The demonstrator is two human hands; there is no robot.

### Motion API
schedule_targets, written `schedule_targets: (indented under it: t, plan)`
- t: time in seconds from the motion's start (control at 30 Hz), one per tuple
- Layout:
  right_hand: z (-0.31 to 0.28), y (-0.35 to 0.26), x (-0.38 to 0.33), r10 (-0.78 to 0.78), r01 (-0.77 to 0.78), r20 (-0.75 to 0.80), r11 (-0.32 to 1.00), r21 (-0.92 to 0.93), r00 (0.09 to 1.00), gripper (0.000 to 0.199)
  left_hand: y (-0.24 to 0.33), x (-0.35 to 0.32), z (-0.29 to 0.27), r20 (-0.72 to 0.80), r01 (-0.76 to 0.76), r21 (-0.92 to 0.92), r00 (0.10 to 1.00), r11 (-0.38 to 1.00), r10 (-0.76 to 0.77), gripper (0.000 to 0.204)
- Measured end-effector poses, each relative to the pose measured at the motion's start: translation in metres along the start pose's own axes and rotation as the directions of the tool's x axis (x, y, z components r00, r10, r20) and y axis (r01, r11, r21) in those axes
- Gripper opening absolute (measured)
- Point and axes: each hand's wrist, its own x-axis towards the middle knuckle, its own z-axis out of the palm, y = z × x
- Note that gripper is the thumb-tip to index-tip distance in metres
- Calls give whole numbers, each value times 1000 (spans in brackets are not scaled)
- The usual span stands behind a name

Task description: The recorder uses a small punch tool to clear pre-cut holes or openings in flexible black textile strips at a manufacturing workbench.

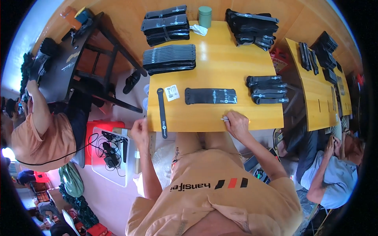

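Note:
My right hand (237, 123) rests at the near edge of the yellow table, fingers curled round a small pale thing (225, 118) that I cannot make out. My left hand (140, 131) is closed just off the table's left front corner; whatever its fingertips may pinch is too small to tell. Nearest to it, a single black strap (162, 114) with a slotted round end lies lengthwise, its near tip over the edge. In the middle a flat row of black straps (208, 96) lies side by side. Between them is a white printed label (172, 93).
Stacks of black straps stand at the back left (165, 25), mid left (169, 59), back right (252, 27) and right (267, 89). A green canister (204, 17) and crumpled tissue (199, 30) sit at the back. A clear bin (112, 157) holds cables. People sit at both sides.

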Motion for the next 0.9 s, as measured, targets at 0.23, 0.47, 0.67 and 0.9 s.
schedule_targets:
  t: [0.23, 0.47, 0.67, 0.9]
  plan:
    - [-1, -1, -1, -9, 9, -13, 1000, 17, 1000, 11, 27, 1, 44, 216, -192, 745, 976, 639, 42, 41]
    - [-7, 0, 1, -7, 6, 23, 999, 43, 1000, 12, -11, 15, 36, 257, 70, 212, 958, 975, -125, 14]
    - [-21, -64, 14, 68, -134, 129, 765, 630, 989, 20, 58, -39, 48, 333, 209, -280, 937, 937, -109, 11]
    - [-28, -103, 23, 98, -592, 597, -78, 802, 796, 22, 80, -62, 86, 482, 165, -396, 875, 904, 52, 20]
